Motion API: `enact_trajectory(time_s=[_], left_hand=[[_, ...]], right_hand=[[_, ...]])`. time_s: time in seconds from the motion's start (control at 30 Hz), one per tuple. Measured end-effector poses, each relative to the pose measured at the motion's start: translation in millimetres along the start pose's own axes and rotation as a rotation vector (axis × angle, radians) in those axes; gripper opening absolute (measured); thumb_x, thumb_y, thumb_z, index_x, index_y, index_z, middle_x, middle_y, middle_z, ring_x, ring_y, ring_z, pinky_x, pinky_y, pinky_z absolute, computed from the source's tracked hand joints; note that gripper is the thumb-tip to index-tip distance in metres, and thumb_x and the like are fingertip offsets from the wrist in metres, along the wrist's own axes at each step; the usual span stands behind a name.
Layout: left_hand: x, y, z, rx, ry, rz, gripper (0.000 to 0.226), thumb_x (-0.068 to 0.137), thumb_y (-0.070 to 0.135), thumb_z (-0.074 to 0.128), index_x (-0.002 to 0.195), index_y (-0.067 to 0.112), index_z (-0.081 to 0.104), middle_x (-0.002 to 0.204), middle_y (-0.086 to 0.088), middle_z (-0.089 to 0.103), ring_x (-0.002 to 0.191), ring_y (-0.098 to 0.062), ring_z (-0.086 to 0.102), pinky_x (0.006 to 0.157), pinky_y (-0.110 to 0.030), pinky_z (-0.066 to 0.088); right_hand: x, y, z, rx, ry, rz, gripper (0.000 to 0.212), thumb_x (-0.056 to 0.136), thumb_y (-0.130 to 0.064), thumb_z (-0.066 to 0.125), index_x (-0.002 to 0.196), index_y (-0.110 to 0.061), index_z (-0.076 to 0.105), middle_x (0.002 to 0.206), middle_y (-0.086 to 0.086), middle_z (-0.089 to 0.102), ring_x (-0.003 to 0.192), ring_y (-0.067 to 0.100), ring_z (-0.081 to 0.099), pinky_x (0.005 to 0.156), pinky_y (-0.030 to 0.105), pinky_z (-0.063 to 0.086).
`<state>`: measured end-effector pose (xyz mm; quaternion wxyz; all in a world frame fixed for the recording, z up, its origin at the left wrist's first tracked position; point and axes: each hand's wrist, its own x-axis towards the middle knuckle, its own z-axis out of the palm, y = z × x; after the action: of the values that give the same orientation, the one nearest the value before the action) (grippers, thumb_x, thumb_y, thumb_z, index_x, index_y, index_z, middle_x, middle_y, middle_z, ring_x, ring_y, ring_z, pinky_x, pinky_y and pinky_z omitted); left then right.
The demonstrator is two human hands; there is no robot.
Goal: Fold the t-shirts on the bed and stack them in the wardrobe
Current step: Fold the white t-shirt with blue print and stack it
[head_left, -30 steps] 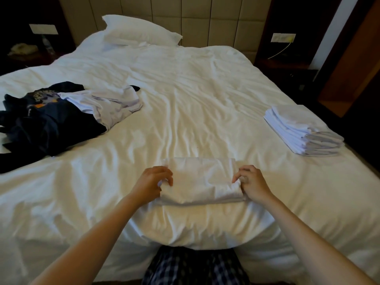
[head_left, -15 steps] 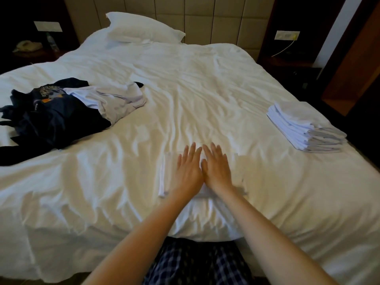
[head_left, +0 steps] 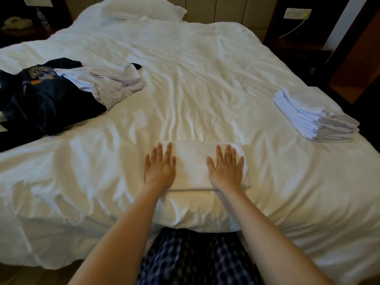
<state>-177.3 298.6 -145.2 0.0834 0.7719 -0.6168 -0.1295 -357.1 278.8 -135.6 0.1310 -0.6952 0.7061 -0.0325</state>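
1. A folded white t-shirt (head_left: 191,167) lies near the foot of the bed (head_left: 185,79), straight in front of the person, and it is being pressed flat.
2. The left hand (head_left: 159,167) is laid across the shirt's left edge, partly on the bedding. The right hand (head_left: 226,168) is laid just inside the right edge.
3. Both grips are wide: the fingers are held straight and spread, palms down, and nothing is pinched or curled round.
4. The step in hand is judged to be the smoothing of a finished fold. A tidy rectangle is shown, with a crisp near edge.
5. A stack of folded shirts (head_left: 314,116) is seen well apart to the right, near the bed's right edge. It is judged to be where this shirt goes next.
6. For that move, the shirt would have to be taken at both short sides or scooped from beneath. It would then be kept level so the fold is not lost and set squarely on the stack.
7. More folding is left. A dark garment (head_left: 47,103) is heaped at the left of the bed, with a pale shirt (head_left: 107,83) lying partly over it.
8. The wardrobe cannot be made out for certain, and nothing is judged to have been stacked there yet.
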Motion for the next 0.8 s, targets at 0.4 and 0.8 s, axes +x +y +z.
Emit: enact_trajectory(time_s=[0.4,0.8], left_hand=[[-8.4,2.5,-11.9,-0.246,0.117,-0.093,0.063,0.097,0.041,0.040,0.145,0.003,0.023,0.150,-0.017,0.024,0.137,-0.032,0.024,0.110,-0.038,0.020],[-25.4,-27.5,-45.3,-1.117,-0.408,-0.468,0.083,0.071,0.028,0.082,0.137,0.000,0.040,0.124,-0.016,0.054,0.097,-0.024,0.060,0.061,-0.029,0.055]], right_hand=[[2.5,40.2,-19.1,0.379,0.156,0.234,0.070,0.097,-0.033,0.046,0.149,0.000,0.014,0.152,0.019,0.025,0.138,0.033,0.027,0.110,0.037,0.024],[-14.4,68.0,-34.9,1.462,-0.408,0.426,0.027,0.077,-0.018,0.071,0.102,-0.015,0.060,0.094,0.010,0.063,0.086,0.027,0.061,0.062,0.033,0.056]])
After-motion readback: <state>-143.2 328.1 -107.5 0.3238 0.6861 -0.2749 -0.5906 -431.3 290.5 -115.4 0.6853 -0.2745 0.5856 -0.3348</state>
